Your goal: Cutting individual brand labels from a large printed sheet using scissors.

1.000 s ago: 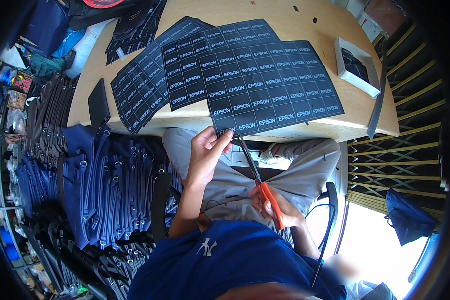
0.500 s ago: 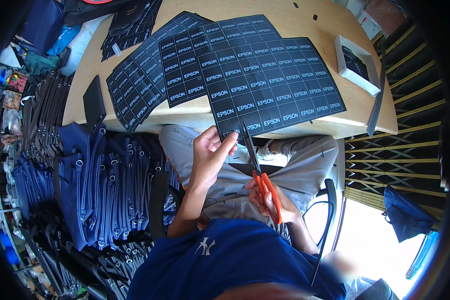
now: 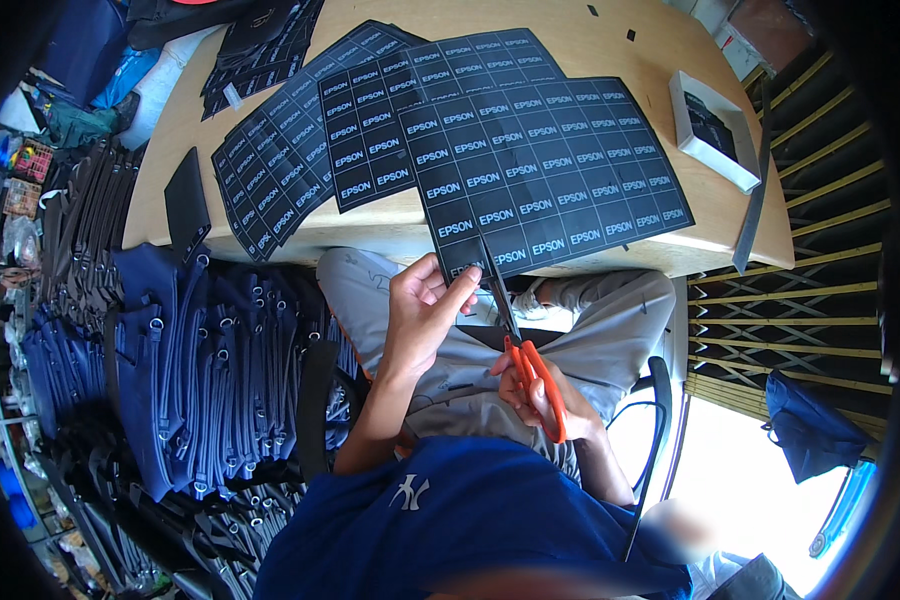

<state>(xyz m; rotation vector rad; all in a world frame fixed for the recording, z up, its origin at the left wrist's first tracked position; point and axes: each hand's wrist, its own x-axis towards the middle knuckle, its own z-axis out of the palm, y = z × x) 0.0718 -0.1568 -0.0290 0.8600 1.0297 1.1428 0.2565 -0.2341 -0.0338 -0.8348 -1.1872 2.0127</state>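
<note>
A black sheet (image 3: 560, 170) printed with a grid of pale-lettered rectangles lies partly on the table and juts past its near edge. My left hand (image 3: 425, 310) pinches the sheet's near-left corner between thumb and fingers. In my right hand (image 3: 542, 400) is a pair of scissors (image 3: 530, 370) with orange handles, my fingers around the loops. The dark blades point away from me and enter the sheet's near edge, just right of my left thumb, along a line between two printed columns. More such sheets (image 3: 375, 130) lie overlapping behind and to the left.
A white open box (image 3: 715, 135) with dark pieces inside stands at the table's right, beside a long dark strip (image 3: 755, 205). A small black panel (image 3: 185, 205) lies at the left edge. Many blue bags (image 3: 205, 380) hang left of my chair. A folding lattice gate (image 3: 790, 300) stands right.
The sheet has shifted slightly toward me and to the right at its near-left corner. My hands and the scissors have barely moved.
</note>
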